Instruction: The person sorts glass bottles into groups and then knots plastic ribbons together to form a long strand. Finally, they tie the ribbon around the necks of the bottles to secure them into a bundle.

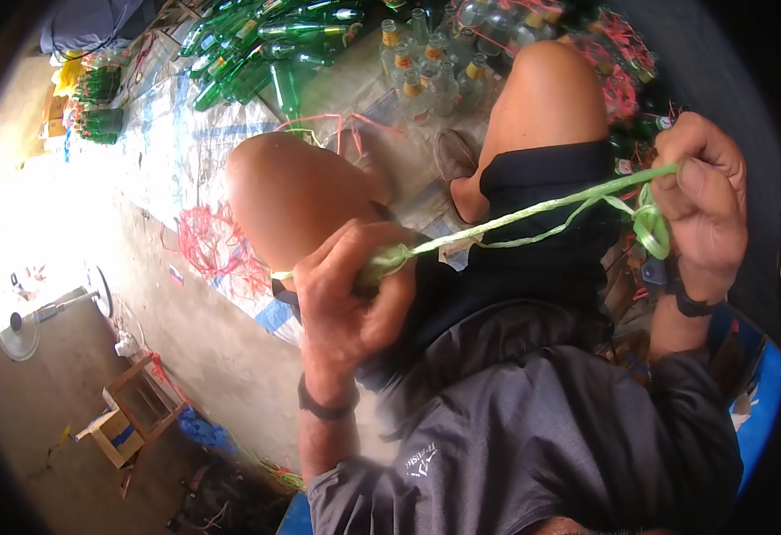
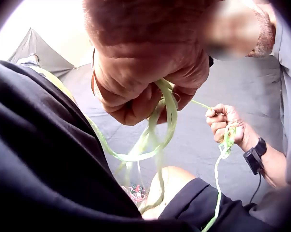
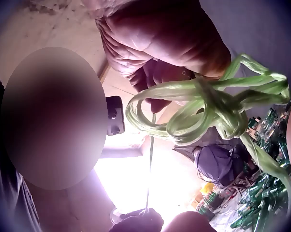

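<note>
A light green plastic twine (image 1: 533,211) is stretched taut across the lap between both hands. My left hand (image 1: 347,299) grips one end in curled fingers, above the thigh at the left. Higher up at the right, my right hand (image 1: 710,201) pinches the other end between thumb and fingers. A knotted loop of the twine (image 3: 227,113) dangles beside the right palm in the right wrist view. A second, slacker strand runs under the taut one. In the left wrist view, loose loops of twine (image 2: 170,108) hang below the left hand.
Green bottles (image 1: 270,49) lie piled on a white sheet (image 1: 203,147) ahead, with clear bottles (image 1: 430,76) standing beside them. Tangled red twine (image 1: 216,250) lies left of the knee. A fan (image 1: 56,308) and a wooden frame (image 1: 145,397) are at the far left.
</note>
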A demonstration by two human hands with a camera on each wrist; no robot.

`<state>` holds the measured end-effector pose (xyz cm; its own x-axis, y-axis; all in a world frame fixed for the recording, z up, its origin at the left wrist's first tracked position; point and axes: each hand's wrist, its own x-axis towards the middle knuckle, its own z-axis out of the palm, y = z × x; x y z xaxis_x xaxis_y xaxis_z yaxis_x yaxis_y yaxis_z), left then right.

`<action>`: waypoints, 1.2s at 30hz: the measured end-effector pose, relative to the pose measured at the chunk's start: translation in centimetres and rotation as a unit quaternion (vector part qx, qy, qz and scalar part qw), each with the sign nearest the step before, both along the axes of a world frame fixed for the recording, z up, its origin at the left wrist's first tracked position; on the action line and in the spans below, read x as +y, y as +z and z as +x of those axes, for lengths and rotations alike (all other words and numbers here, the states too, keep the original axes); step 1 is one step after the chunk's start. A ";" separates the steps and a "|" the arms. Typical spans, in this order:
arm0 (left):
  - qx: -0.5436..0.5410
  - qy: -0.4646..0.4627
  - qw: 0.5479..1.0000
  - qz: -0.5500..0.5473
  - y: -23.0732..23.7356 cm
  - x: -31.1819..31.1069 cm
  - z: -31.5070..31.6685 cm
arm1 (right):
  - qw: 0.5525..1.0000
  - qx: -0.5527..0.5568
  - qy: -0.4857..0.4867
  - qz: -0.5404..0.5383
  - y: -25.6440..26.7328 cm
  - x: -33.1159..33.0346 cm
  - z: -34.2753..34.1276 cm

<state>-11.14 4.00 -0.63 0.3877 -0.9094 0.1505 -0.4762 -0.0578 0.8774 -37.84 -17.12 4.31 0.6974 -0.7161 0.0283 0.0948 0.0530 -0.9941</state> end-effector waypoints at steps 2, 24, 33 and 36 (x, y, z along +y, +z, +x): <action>0.008 -0.009 0.999 0.036 0.2 0.5 0.5 | 1.000 -0.003 0.004 0.011 0.1 -0.2 0.1; 0.056 0.174 0.982 0.048 0.4 1.7 1.5 | 0.994 -0.026 -0.100 0.044 0.2 -2.7 -1.5; 0.055 0.254 0.966 -0.001 0.3 3.7 5.2 | 0.987 -0.064 -0.117 0.089 -0.6 -4.5 -2.1; 0.014 0.293 0.956 -0.006 0.6 4.7 7.0 | 0.983 -0.080 -0.131 0.104 -0.7 -5.9 -3.0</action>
